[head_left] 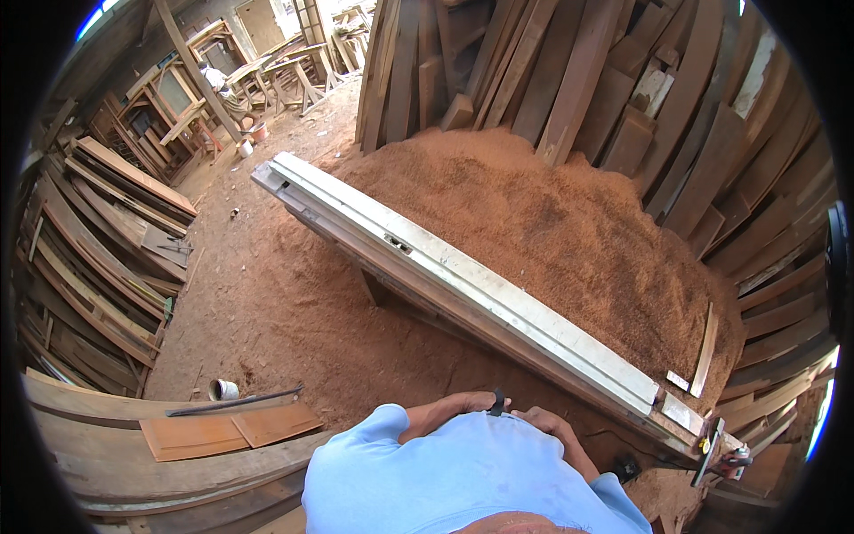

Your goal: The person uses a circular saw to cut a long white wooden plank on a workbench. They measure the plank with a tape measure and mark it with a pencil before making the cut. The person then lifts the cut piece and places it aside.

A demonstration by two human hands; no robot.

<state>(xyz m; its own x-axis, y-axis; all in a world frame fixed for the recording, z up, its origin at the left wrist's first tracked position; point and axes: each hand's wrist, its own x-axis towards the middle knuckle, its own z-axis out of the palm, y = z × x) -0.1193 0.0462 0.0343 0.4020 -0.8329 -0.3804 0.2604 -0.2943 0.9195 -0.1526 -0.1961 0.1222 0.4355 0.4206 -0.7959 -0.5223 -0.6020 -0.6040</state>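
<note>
My left hand is close in front of my light blue shirt, near my waist. A dark band-like thing shows at its end; whether it is worn or held I cannot make out. Beside it my right hand bends inward, and its fingers are too small and partly hidden to read. Just beyond both hands, apart from them, a long white-painted timber with a cut slot lies slantwise along a wooden bench. At the bench's right end are a flat tool and a small red-and-white object.
A large sawdust heap rises behind the bench, with an L-shaped piece on it. Planks lean along the back and right. Stacked boards line the left. Nearer lie brown panels and a white pot.
</note>
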